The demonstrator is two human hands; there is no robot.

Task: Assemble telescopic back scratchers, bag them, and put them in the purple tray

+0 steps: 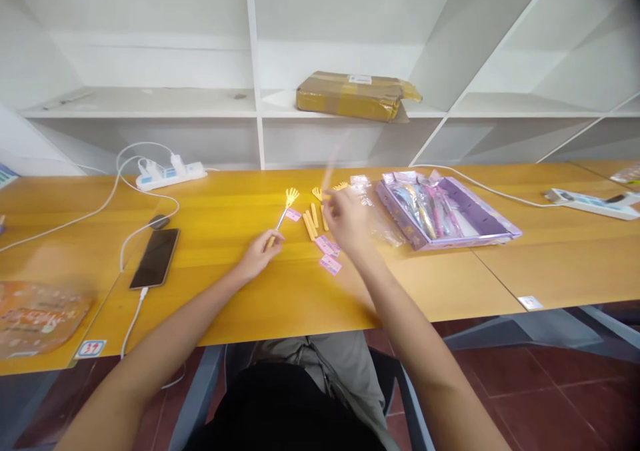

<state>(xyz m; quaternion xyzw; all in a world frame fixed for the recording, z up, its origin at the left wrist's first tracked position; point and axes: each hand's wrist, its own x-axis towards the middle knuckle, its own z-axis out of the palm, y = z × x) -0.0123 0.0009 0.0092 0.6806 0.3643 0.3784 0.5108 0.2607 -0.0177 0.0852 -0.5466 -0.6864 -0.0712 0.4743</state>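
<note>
The left hand (263, 250) closes around a seemingly assembled back scratcher (282, 218) above the wooden table (295, 304); loose yellow handles (308, 226), hand-shaped heads (317, 193) lie unjoined. The blurred right hand (349, 219) curls nearby, its hold unclear.

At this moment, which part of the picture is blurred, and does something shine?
Head view: right hand smeared, apparently by motion; left hand clearer. Head view: small glints on the clear plastic beside the purple box.

shiny metal scratcher shaft (282, 218) (plastic-looking claw (291, 198))
</note>
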